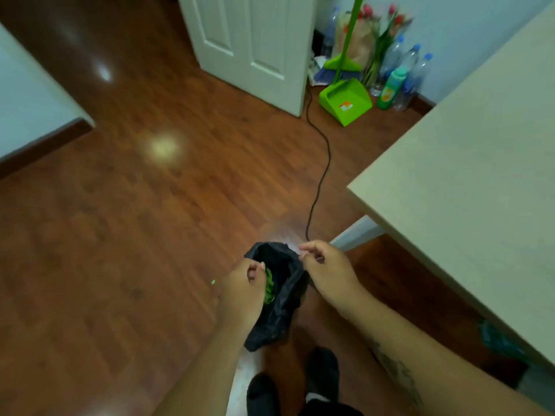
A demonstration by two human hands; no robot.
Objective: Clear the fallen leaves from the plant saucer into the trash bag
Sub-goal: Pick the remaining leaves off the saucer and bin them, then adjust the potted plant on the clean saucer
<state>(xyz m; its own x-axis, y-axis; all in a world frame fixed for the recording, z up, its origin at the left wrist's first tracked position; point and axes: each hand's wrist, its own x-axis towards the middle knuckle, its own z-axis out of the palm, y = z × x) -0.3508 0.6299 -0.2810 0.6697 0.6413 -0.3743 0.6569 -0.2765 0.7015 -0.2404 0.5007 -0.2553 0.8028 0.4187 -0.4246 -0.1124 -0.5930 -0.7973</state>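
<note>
A small black trash bag (285, 298) hangs open above the wooden floor, just ahead of my feet. My right hand (327, 271) pinches the bag's right rim and holds it up. My left hand (243, 291) is at the bag's left rim, curled around a bunch of green leaves (268, 288) that sit right at the mouth of the bag. One small green leaf (213, 282) lies on the floor left of my left hand. The plant saucer is out of view.
A beige table (468, 181) fills the right side, with its white leg (357, 232) near the bag. A black cable (319, 163) runs across the floor. A green dustpan (345, 102), broom, bottles and a white door (252, 46) stand at the back.
</note>
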